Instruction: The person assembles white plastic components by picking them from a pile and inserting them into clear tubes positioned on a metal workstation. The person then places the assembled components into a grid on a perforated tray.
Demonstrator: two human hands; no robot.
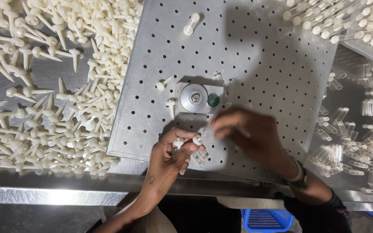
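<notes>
Steel perforated plate (255,51), white spike heap (44,86), left hand (169,157) grip holding capped tubes (197,149), right hand (251,133) blurred, grip unclear

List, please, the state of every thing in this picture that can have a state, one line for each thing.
left hand: closed around two assembled pieces, white caps up.
right hand: blurred, over the perforated plate; grip cannot be told.
assembled pieces: held, capped.
perforated plate: lying flat, a few loose parts on it.
round metal fixture: empty.
white spike parts: loose heap.
clear tubes: loose, scattered.
</notes>
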